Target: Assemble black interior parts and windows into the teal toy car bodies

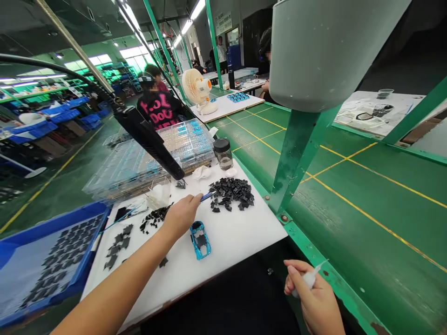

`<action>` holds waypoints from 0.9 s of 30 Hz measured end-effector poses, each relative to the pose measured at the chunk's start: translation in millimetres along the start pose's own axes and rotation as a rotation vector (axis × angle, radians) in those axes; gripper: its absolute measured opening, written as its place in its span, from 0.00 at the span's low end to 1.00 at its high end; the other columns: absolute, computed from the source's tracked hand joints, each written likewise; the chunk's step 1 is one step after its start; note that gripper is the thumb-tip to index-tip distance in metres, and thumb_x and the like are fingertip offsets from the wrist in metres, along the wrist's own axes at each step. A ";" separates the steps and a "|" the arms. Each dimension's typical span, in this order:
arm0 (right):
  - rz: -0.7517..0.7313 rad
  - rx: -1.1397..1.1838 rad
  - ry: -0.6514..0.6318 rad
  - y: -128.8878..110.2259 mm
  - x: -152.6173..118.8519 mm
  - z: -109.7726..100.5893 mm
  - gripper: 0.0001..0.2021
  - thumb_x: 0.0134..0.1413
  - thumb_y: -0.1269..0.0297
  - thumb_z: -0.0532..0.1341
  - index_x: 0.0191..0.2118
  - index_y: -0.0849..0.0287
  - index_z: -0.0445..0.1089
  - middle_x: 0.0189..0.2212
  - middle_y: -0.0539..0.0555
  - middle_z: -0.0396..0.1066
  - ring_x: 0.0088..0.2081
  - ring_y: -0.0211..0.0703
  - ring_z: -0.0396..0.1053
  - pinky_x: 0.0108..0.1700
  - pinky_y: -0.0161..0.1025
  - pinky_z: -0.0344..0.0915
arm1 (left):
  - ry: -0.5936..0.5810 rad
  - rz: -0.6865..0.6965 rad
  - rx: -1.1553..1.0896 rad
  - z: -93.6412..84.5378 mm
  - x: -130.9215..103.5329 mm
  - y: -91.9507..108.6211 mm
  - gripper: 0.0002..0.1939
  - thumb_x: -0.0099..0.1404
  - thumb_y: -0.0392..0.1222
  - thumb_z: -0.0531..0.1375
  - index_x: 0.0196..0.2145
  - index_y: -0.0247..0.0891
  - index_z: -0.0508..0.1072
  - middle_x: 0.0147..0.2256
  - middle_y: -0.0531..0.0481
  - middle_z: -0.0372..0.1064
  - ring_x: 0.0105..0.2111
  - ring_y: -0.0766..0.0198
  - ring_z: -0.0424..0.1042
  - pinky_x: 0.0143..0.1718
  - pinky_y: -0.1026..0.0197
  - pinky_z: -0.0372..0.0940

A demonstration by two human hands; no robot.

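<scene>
My left hand (183, 215) reaches out over the white tabletop, closed on blue tweezers (207, 196). The tweezers' tips are at the near left edge of a heap of small black plastic parts (233, 190). Just below this hand lies a toy car body shell (200, 240), glossy blue with a dark piece inside. Off the table's right edge, low in the view, my right hand (312, 293) is wrapped round a small white squeeze bottle (309, 279). Its thin nozzle points up and to the right.
Smaller black bits (153, 219) and flat dark pieces (118, 244) lie left on the table. A blue tray (78, 281) stands beside it. Clear plastic trays (157, 149), a black-lidded jar (222, 153) and a black tube (153, 144) are behind. A green post (295, 158) rises right.
</scene>
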State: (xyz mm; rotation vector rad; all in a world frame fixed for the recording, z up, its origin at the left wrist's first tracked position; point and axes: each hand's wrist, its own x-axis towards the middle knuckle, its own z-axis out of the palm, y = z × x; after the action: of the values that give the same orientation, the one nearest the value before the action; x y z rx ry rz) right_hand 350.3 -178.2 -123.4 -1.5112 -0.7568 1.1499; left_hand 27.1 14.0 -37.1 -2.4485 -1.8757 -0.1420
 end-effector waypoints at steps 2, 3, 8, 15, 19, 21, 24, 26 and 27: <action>-0.003 0.002 -0.013 1.2 1.1 1.6 0.22 0.54 0.45 0.66 0.42 0.60 0.75 0.20 0.53 0.70 0.24 0.46 0.69 0.29 0.41 0.67 | 0.010 0.011 0.039 4.9 10.2 4.6 0.25 0.71 0.33 0.45 0.64 0.37 0.62 0.43 0.39 0.68 0.41 0.54 0.70 0.40 0.56 0.65; -0.005 0.002 -0.020 1.4 1.4 2.3 0.22 0.54 0.44 0.65 0.42 0.60 0.75 0.20 0.52 0.70 0.24 0.46 0.69 0.29 0.42 0.67 | 0.013 0.010 0.055 7.8 17.2 7.6 0.28 0.69 0.30 0.45 0.65 0.35 0.60 0.44 0.37 0.68 0.42 0.54 0.70 0.42 0.55 0.65; 0.003 -0.016 -0.029 -0.2 0.0 0.9 0.23 0.53 0.43 0.65 0.42 0.59 0.75 0.20 0.52 0.70 0.25 0.47 0.69 0.30 0.42 0.67 | -0.001 -0.024 0.101 18.5 60.3 16.8 0.22 0.71 0.35 0.53 0.62 0.34 0.63 0.47 0.40 0.69 0.45 0.55 0.71 0.46 0.51 0.69; 0.029 -0.014 -0.016 -3.6 -10.4 -7.4 0.24 0.53 0.40 0.65 0.41 0.60 0.74 0.20 0.52 0.69 0.24 0.46 0.69 0.31 0.43 0.67 | -0.068 -0.077 0.146 17.9 103.8 13.6 0.18 0.70 0.47 0.60 0.53 0.36 0.70 0.51 0.42 0.69 0.48 0.57 0.72 0.48 0.49 0.72; 0.048 0.007 -0.031 -5.5 -12.8 -7.5 0.24 0.53 0.41 0.65 0.41 0.60 0.73 0.20 0.51 0.69 0.24 0.46 0.68 0.31 0.43 0.66 | -0.083 -0.093 0.157 12.3 114.4 14.3 0.19 0.69 0.48 0.60 0.53 0.35 0.70 0.51 0.42 0.69 0.48 0.57 0.73 0.48 0.49 0.72; 0.052 0.049 -0.061 -7.9 -11.1 -4.8 0.23 0.54 0.43 0.65 0.43 0.59 0.73 0.21 0.50 0.68 0.25 0.45 0.68 0.31 0.43 0.67 | -0.069 -0.087 0.160 3.7 111.2 17.8 0.18 0.69 0.47 0.60 0.52 0.34 0.70 0.50 0.42 0.70 0.47 0.57 0.73 0.48 0.49 0.71; 0.046 0.229 -0.155 -14.6 -11.8 4.1 0.20 0.57 0.46 0.65 0.46 0.57 0.71 0.24 0.50 0.70 0.27 0.44 0.70 0.32 0.42 0.68 | -0.025 -0.013 0.153 -13.4 79.0 37.2 0.12 0.70 0.40 0.57 0.45 0.29 0.72 0.45 0.36 0.71 0.48 0.52 0.72 0.51 0.48 0.68; 0.025 0.390 -0.209 -20.8 -16.0 12.5 0.18 0.60 0.46 0.62 0.45 0.55 0.72 0.28 0.51 0.73 0.30 0.43 0.71 0.36 0.43 0.69 | 0.006 0.080 0.108 -23.2 36.1 61.3 0.12 0.71 0.38 0.52 0.44 0.29 0.72 0.45 0.31 0.71 0.50 0.46 0.71 0.52 0.47 0.66; 0.012 0.433 -0.227 -24.1 -18.1 16.9 0.18 0.60 0.46 0.62 0.43 0.56 0.72 0.29 0.51 0.74 0.30 0.43 0.72 0.37 0.43 0.70 | 0.036 0.131 0.056 -26.9 10.5 74.6 0.14 0.72 0.42 0.51 0.46 0.33 0.72 0.45 0.33 0.71 0.49 0.46 0.71 0.51 0.46 0.66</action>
State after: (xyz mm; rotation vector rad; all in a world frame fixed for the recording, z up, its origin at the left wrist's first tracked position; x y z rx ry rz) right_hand 330.9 -182.3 -95.2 -1.0379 -0.5979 1.4064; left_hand 100.7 1.9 -8.2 -2.5037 -1.6755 -0.1246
